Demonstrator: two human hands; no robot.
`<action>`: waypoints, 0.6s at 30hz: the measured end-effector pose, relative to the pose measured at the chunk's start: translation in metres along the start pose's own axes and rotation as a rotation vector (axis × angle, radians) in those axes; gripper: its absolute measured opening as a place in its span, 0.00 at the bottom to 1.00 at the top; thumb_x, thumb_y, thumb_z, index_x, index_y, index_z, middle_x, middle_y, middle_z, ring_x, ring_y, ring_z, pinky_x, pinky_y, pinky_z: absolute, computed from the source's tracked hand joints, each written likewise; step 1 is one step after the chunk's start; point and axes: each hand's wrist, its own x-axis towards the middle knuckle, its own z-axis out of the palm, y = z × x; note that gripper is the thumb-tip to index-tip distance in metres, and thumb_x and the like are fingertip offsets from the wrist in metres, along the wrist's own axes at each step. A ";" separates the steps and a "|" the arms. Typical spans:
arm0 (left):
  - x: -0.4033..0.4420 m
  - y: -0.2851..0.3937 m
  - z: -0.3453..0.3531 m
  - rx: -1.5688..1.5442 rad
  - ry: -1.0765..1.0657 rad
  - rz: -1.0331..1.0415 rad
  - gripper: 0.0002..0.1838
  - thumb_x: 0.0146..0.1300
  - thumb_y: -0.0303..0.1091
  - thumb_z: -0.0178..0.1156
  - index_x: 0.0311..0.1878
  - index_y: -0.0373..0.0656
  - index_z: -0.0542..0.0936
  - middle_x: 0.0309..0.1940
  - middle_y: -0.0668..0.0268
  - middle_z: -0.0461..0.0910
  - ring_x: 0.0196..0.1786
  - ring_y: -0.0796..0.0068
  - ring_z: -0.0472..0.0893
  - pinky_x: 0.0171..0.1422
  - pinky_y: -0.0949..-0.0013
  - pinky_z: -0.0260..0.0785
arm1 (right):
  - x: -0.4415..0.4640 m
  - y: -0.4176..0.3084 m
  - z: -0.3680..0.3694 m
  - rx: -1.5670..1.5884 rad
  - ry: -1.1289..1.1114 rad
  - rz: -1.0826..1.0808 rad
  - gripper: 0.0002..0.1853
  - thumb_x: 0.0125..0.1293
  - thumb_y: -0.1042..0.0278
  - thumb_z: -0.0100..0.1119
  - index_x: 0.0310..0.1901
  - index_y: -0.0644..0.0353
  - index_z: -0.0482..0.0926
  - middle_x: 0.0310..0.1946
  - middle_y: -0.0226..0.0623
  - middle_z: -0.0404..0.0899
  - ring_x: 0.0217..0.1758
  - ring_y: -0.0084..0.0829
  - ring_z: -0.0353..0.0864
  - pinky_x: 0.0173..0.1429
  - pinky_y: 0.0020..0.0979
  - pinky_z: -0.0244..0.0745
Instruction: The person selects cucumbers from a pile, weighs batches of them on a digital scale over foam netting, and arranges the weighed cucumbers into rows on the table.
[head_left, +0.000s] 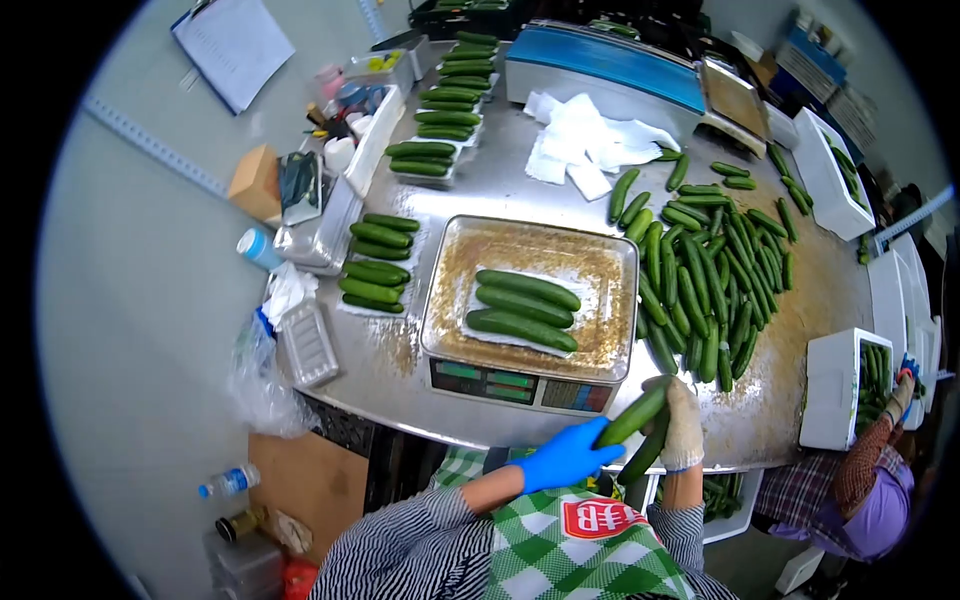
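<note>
My left hand (568,458), in a blue glove, is closed around the lower end of a cucumber (634,412). In a cream knit glove, my right hand (684,428) grips the upper end of that cucumber and a second cucumber (647,452) hanging beside it. Both hands are just in front of a digital scale (452,262) with a stained metal pan. On the pan, three cucumbers (525,306) lie side by side on a white pad. A large heap of loose cucumbers (705,285) spreads over the table to the right of the scale.
Packed cucumbers (378,262) line the table's left side. White cloths (590,145) lie near a blue-topped machine (605,75). A clear tray (308,343) rests at the left edge. White foam boxes (830,385) stand right, near another person (850,490). A second scale (735,100) is at the back.
</note>
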 end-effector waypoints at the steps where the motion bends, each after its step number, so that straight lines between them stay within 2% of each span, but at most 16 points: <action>1: 0.005 0.001 0.007 0.081 -0.007 0.005 0.23 0.70 0.46 0.60 0.57 0.37 0.72 0.37 0.57 0.82 0.34 0.71 0.84 0.39 0.65 0.76 | -0.002 0.006 -0.002 0.030 0.067 -0.009 0.23 0.74 0.48 0.50 0.44 0.64 0.80 0.27 0.34 0.79 0.21 0.21 0.75 0.23 0.22 0.70; 4: 0.018 0.005 0.018 0.321 -0.013 0.034 0.24 0.69 0.52 0.60 0.53 0.39 0.72 0.37 0.54 0.82 0.34 0.63 0.84 0.41 0.60 0.76 | -0.008 0.015 -0.004 0.179 0.103 -0.094 0.22 0.72 0.49 0.53 0.46 0.64 0.79 0.29 0.34 0.79 0.26 0.21 0.76 0.27 0.21 0.72; 6: 0.027 0.002 0.024 0.455 0.015 0.069 0.26 0.68 0.55 0.59 0.50 0.39 0.73 0.37 0.51 0.82 0.36 0.59 0.85 0.42 0.57 0.76 | -0.009 0.025 -0.016 0.198 0.075 -0.070 0.23 0.71 0.46 0.54 0.46 0.63 0.78 0.31 0.35 0.80 0.28 0.24 0.78 0.30 0.23 0.73; 9: 0.041 -0.010 0.037 0.424 0.071 0.123 0.29 0.67 0.59 0.59 0.53 0.38 0.73 0.39 0.55 0.82 0.37 0.61 0.84 0.43 0.56 0.74 | -0.010 0.033 -0.028 0.289 0.098 -0.043 0.23 0.70 0.46 0.55 0.45 0.63 0.78 0.31 0.35 0.79 0.28 0.23 0.77 0.30 0.22 0.73; 10: 0.047 -0.019 0.044 0.277 0.052 0.132 0.31 0.67 0.60 0.58 0.55 0.39 0.74 0.40 0.58 0.83 0.37 0.64 0.83 0.42 0.57 0.74 | -0.011 0.035 -0.032 0.329 0.121 -0.035 0.23 0.70 0.46 0.56 0.45 0.63 0.78 0.31 0.35 0.79 0.27 0.23 0.76 0.30 0.21 0.72; 12: 0.061 -0.034 0.061 -0.018 -0.001 0.141 0.33 0.68 0.63 0.56 0.59 0.40 0.74 0.41 0.62 0.83 0.37 0.69 0.81 0.40 0.59 0.73 | -0.013 0.037 -0.032 0.473 0.204 -0.015 0.24 0.70 0.45 0.54 0.44 0.63 0.78 0.31 0.37 0.79 0.29 0.27 0.77 0.35 0.26 0.75; 13: 0.051 0.001 0.052 -0.163 -0.205 -0.109 0.37 0.69 0.66 0.52 0.66 0.44 0.73 0.44 0.66 0.83 0.42 0.73 0.80 0.44 0.65 0.73 | -0.014 0.038 -0.032 0.529 0.235 -0.001 0.23 0.70 0.46 0.54 0.44 0.63 0.78 0.32 0.38 0.79 0.31 0.28 0.78 0.37 0.28 0.76; 14: 0.065 -0.011 0.050 -0.303 -0.345 -0.332 0.37 0.70 0.66 0.50 0.69 0.47 0.70 0.51 0.63 0.80 0.49 0.72 0.80 0.52 0.67 0.74 | -0.013 0.040 -0.035 0.589 0.274 0.003 0.22 0.70 0.47 0.54 0.44 0.63 0.78 0.32 0.39 0.79 0.32 0.29 0.78 0.38 0.29 0.77; 16: 0.068 -0.020 0.058 -0.655 -0.319 -0.355 0.37 0.71 0.66 0.48 0.71 0.46 0.66 0.58 0.60 0.76 0.55 0.68 0.80 0.60 0.64 0.73 | -0.013 0.050 -0.051 0.573 0.217 0.033 0.20 0.70 0.51 0.53 0.45 0.64 0.78 0.33 0.39 0.80 0.33 0.31 0.79 0.40 0.32 0.78; 18: 0.075 -0.021 0.066 -0.783 -0.232 -0.260 0.37 0.73 0.63 0.47 0.73 0.45 0.64 0.62 0.58 0.74 0.57 0.63 0.80 0.60 0.60 0.74 | -0.016 0.040 -0.057 0.620 0.154 0.050 0.17 0.69 0.58 0.52 0.45 0.66 0.78 0.33 0.40 0.81 0.35 0.30 0.81 0.42 0.32 0.80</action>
